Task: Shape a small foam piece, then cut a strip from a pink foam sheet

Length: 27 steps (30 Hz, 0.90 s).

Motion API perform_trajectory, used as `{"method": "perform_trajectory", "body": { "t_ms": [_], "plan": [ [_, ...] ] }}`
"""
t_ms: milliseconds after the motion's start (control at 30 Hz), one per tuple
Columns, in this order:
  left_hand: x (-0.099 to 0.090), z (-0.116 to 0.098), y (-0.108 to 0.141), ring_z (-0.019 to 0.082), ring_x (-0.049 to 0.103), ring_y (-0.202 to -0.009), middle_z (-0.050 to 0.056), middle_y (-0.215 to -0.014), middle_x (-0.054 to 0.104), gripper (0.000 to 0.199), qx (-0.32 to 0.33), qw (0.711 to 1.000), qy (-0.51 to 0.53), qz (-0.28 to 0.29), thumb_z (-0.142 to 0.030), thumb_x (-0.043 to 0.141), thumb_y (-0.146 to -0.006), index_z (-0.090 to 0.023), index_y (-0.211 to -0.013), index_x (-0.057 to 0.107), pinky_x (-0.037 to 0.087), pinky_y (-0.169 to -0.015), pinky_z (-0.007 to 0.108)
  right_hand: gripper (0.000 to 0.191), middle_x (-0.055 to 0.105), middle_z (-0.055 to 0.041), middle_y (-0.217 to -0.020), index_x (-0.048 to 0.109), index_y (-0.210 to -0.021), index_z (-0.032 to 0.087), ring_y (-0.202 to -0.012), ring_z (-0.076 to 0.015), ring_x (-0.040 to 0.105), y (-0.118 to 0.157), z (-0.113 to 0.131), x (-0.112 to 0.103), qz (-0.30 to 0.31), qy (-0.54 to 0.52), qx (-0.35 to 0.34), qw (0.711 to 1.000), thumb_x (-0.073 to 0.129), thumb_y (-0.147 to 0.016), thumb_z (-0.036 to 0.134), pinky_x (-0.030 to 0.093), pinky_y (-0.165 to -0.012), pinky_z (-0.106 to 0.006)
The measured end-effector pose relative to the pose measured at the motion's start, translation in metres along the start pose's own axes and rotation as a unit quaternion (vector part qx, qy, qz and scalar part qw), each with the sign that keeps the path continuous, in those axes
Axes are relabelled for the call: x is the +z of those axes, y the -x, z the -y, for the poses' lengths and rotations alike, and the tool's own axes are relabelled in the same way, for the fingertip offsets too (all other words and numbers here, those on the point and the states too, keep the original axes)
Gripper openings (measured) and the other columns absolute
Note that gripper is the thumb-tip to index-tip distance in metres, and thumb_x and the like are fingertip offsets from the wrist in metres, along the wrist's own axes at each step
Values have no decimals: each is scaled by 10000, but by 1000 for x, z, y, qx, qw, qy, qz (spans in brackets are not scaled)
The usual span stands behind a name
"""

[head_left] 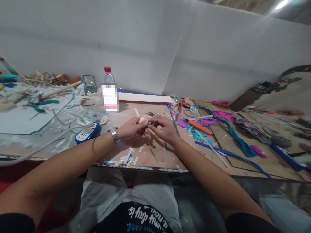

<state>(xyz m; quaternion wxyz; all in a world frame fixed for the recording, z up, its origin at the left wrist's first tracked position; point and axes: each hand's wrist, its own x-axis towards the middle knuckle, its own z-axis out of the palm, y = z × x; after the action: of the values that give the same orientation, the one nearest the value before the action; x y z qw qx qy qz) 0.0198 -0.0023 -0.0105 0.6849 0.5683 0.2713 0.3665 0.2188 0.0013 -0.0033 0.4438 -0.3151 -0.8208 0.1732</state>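
Near the middle of the table, my left hand (pixel 132 128) holds a small pale round piece (pixel 143 120) between thumb and fingers. My right hand (pixel 164 128) meets it from the right, its fingers pinched together at the edge of the pale piece; what they grip is too small to make out. A thin pale strip hangs below the fingertips. Another small pale, shell-like piece (pixel 104 120) lies on the table to the left of my left hand. White paper scraps (pixel 130 157) are scattered in front of my hands, near the table's edge.
A red-capped bottle (pixel 109 97) stands behind my left hand. A blue-and-white power strip (pixel 87 133) with a white cable lies left. On the right are an orange cutter (pixel 199 127), tape rolls (pixel 191 112), coloured scraps and a blue strip (pixel 239 137). Green-handled pliers (pixel 43 105) lie far left.
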Motion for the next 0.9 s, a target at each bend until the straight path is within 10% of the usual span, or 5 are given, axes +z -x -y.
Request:
{"method": "perform_trajectory", "body": {
  "t_ms": [900],
  "plan": [
    [1,-8,2,121,679,-625,53,-728,689,190,-67,996,57,-31,-278,684,-897,-112,-918,595,570,-646,238,152,739,-73,-875,792,-988,203,-721,-156,652,0,1,0,-13,55,-48,997,682,-922,284,522,-672,-291]
  ]
}}
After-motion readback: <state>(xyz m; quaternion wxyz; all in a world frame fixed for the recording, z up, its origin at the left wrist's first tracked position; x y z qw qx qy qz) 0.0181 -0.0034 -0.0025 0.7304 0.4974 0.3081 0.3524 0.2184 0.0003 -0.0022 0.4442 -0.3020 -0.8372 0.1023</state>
